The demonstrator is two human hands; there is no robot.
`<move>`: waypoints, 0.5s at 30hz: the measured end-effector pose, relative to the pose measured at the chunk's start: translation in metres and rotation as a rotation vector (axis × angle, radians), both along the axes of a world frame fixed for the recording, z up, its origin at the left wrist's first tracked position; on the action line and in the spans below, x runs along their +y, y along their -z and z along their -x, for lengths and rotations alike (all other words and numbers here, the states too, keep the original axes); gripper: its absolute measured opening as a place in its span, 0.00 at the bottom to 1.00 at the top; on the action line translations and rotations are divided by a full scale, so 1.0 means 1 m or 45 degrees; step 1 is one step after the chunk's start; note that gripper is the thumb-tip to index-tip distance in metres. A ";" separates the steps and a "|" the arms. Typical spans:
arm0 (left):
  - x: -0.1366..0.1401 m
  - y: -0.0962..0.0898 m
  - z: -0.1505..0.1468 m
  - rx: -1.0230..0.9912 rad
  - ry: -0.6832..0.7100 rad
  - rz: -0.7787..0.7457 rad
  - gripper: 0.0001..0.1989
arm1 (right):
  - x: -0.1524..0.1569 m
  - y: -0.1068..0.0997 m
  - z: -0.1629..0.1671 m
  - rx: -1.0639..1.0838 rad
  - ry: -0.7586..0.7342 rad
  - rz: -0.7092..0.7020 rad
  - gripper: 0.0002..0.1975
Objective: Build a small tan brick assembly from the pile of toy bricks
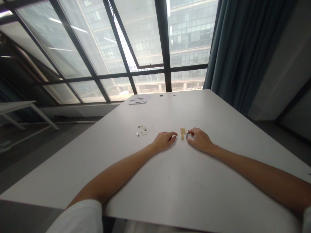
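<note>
Several small tan pieces (182, 131), which look like toy building bricks, lie close together on the white table between my hands. My right hand (199, 139) is at their right side, thumb and forefinger pinched on a small grey piece (187, 136) whose kind I cannot make out. To the left of the tan pieces rests my left hand (165, 141), fingers apart and slightly curled, holding nothing. Its fingertips are near the tan pieces but not touching them. A pale bit beside the tan pieces is partly hidden by my right fingers.
A loose group of small white, cream and black pieces (143, 130) lies left of my left hand. Papers (138, 101) are at the far left of the white table (155, 174). Windows stand beyond it, a blue curtain (225, 58) hangs at right, and another table (17, 105) is at left.
</note>
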State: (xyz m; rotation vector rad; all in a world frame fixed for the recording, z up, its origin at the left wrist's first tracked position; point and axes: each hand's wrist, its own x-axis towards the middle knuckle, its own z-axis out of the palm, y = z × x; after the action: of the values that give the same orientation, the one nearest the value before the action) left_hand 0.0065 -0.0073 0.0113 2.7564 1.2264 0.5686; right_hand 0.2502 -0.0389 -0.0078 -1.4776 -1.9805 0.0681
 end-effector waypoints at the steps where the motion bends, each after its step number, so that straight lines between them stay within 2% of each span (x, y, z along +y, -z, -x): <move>1: 0.000 0.000 0.000 0.006 -0.006 0.006 0.17 | 0.000 0.001 0.001 -0.014 -0.005 0.027 0.08; 9: 0.000 -0.001 0.000 0.053 0.026 0.026 0.15 | 0.002 0.000 0.006 -0.051 -0.031 0.192 0.08; 15: 0.000 -0.001 0.000 0.088 0.040 0.061 0.15 | -0.001 -0.004 0.005 -0.047 -0.029 0.238 0.09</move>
State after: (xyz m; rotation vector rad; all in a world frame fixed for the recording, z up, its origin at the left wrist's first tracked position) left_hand 0.0065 -0.0076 0.0126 2.7717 1.1910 0.4390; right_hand 0.2447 -0.0398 -0.0035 -1.5832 -2.0669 0.2434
